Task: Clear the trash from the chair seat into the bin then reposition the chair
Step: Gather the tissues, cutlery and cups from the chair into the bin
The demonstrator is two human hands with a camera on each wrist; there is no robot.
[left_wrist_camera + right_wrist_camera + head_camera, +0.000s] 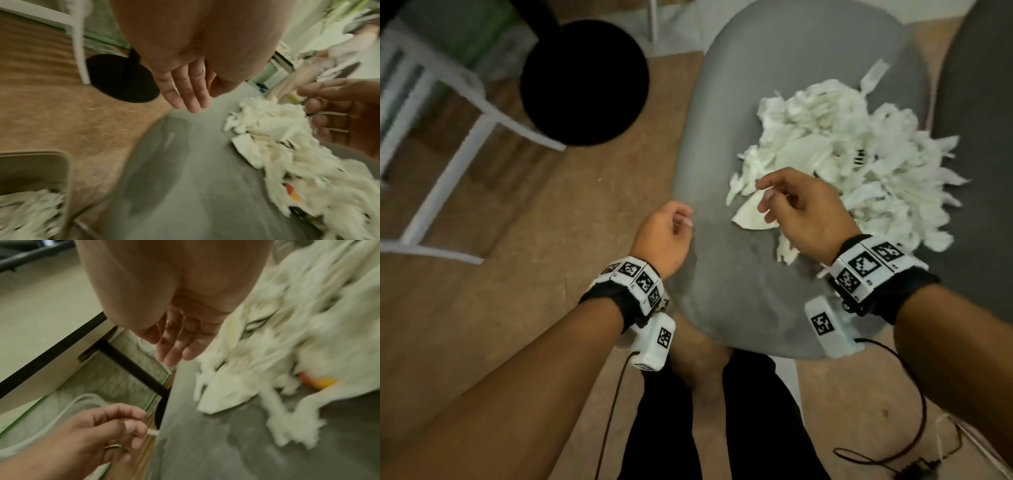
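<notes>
A heap of white shredded paper and scraps (859,164) covers the right half of the grey chair seat (736,301). My right hand (765,198) hovers over the near edge of the heap, fingers relaxed and holding nothing; the right wrist view shows its fingers (172,353) loose above the scraps (267,353). At the seat's left edge my left hand (685,222) hangs loosely curled and empty. In the left wrist view its fingers (191,100) are nearly straight. A beige bin (61,162) with white scraps in it stands low at the left there.
On the brown floor left of the chair sit a black round stand base (583,82) and a white furniture frame (448,171). The chair's dark backrest (979,154) rises at the right. A black cable (914,428) trails on the floor near my legs (671,428).
</notes>
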